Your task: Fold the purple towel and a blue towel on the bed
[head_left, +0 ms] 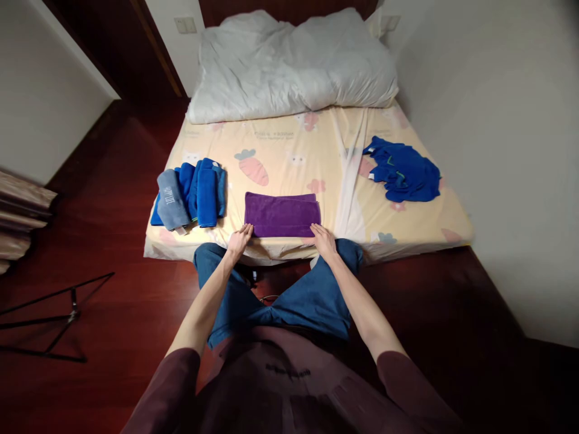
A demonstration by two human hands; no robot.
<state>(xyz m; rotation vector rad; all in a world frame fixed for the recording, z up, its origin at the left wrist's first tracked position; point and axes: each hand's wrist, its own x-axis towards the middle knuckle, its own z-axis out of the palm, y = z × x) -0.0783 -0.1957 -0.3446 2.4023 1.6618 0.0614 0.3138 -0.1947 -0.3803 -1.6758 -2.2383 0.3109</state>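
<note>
A purple towel (283, 216), folded into a wide rectangle, lies flat at the front edge of the bed in front of me. My left hand (239, 241) has its fingers closed on the towel's near left corner. At the near right corner, the fingers of my right hand (323, 240) are likewise pressed together on the cloth. My thumbs are mostly hidden. Off to the left is a group of rolled blue towels (207, 196), with a grey-blue rolled towel (172, 199) bearing white lettering at its near side.
A crumpled blue cloth heap (404, 172) lies on the right of the bed (289, 150). Behind, a white quilt (294, 66) spans the headboard end. Black tripod legs (72, 313) stand on the floor at left. A wall (497, 150) borders the right side.
</note>
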